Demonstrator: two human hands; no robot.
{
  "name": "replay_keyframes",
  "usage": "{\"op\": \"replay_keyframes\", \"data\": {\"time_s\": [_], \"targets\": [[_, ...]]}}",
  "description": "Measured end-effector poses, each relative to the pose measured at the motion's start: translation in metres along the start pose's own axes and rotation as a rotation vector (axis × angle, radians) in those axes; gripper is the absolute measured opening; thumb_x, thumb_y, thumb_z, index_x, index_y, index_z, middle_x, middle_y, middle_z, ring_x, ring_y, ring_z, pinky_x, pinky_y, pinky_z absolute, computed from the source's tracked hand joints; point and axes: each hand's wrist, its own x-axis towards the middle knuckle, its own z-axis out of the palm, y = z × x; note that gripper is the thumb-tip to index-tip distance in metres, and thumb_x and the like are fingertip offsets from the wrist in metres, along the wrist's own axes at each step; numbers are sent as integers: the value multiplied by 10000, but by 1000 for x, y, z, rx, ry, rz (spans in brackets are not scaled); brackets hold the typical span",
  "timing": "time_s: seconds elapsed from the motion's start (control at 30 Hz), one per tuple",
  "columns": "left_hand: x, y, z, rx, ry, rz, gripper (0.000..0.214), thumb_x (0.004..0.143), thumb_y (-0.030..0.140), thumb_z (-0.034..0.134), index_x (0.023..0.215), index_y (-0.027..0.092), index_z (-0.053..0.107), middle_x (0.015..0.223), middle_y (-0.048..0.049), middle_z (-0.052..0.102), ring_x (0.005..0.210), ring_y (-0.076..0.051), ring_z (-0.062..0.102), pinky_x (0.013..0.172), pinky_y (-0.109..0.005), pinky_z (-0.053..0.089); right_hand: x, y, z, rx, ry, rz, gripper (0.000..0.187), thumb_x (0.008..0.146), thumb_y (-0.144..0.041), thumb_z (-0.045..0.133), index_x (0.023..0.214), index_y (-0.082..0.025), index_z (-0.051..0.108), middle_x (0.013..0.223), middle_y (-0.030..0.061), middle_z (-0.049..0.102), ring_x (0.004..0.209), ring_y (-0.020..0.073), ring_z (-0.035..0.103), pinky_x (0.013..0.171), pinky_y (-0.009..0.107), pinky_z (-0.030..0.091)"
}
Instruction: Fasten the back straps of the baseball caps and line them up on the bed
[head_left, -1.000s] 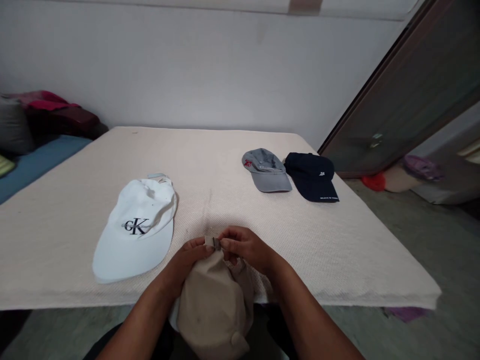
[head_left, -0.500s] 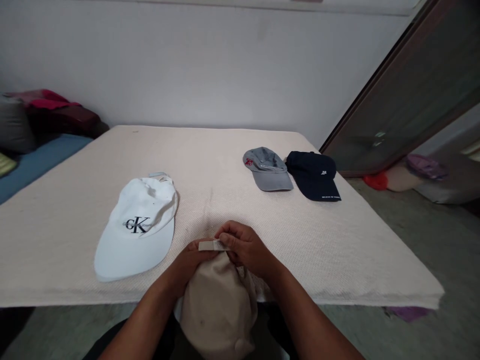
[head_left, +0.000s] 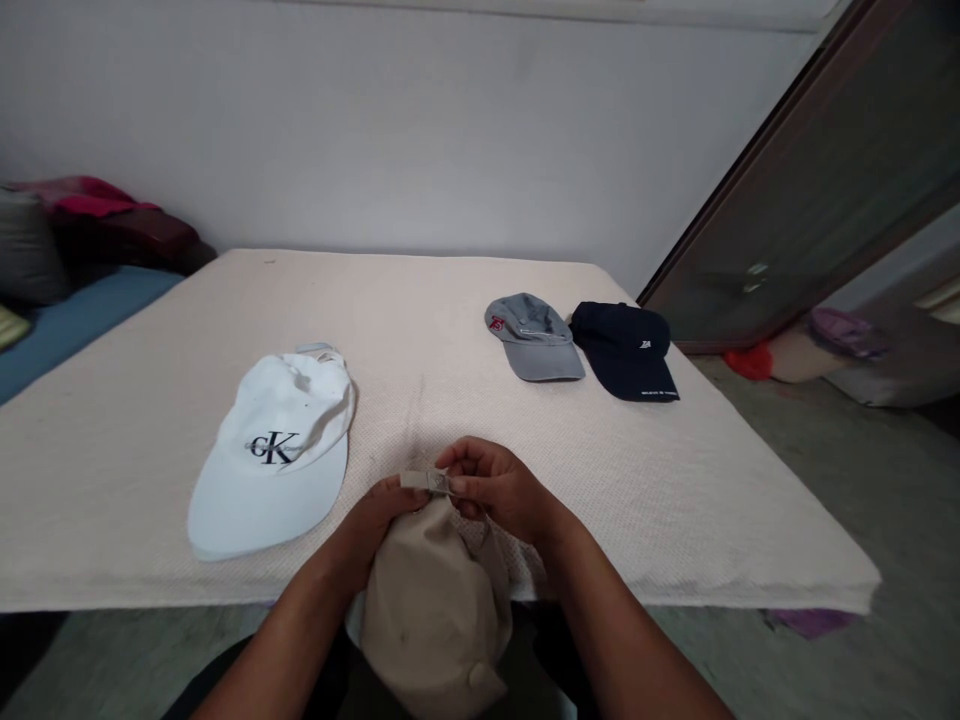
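A beige cap [head_left: 435, 610] hangs at the table's front edge, its back strap [head_left: 415, 480] turned up toward me. My left hand [head_left: 386, 510] is closed on the strap's left part, fingers underneath. My right hand [head_left: 499, 488] pinches the strap's other end beside a small buckle [head_left: 437, 482]. Left of my hands lies a white cap [head_left: 281, 440] with black lettering, its brim facing me. Farther off on the right, a grey cap [head_left: 534, 340] with a red emblem touches a dark navy cap [head_left: 626, 350].
The caps rest on a table with a cream cloth [head_left: 420, 310], set against a pale wall [head_left: 360, 130]. Pillows and a blue mat [head_left: 105, 315] are at the left. A dark framed panel [head_left: 810, 190] and bundles [head_left: 832, 335] stand on the right.
My right hand has shifted slightly right along the strap, and the buckle now shows more clearly between my hands. The other caps have stayed put.
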Motion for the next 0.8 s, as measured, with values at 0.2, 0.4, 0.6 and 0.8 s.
{"op": "replay_keyframes", "data": {"time_s": [0.2, 0.4, 0.6, 0.8], "targets": [[0, 2, 2, 125, 15, 50, 116, 671, 204, 659, 772, 155, 686, 679, -15, 671, 640, -169, 589, 674, -271, 419, 0, -1, 4, 1, -10, 26, 262, 698, -264, 692, 898, -161, 558, 575, -60, 514, 415, 37, 376, 389, 177, 255], [0, -3, -5, 105, 23, 41, 118, 658, 198, 666, 773, 170, 669, 666, 0, 655, 611, -145, 569, 617, -240, 414, -1, -3, 7, -1, 33, 56, 266, 665, -268, 715, 850, -163, 556, 546, -79, 474, 393, 25, 335, 368, 169, 229], [-4, -3, -11, 65, -132, 48, 214, 628, 301, 708, 749, 133, 653, 640, -20, 625, 544, -123, 531, 536, -219, 394, -2, -6, 7, -32, -8, 81, 202, 687, -251, 689, 813, -151, 566, 532, -70, 479, 392, 27, 321, 365, 165, 223], [-5, 1, -2, 170, -134, 47, 242, 777, 338, 597, 823, 117, 686, 701, -57, 667, 649, -148, 589, 623, -232, 428, -1, -3, 10, -101, -4, 102, 186, 681, -251, 686, 796, -149, 582, 504, -84, 429, 395, 27, 313, 366, 159, 238]]}}
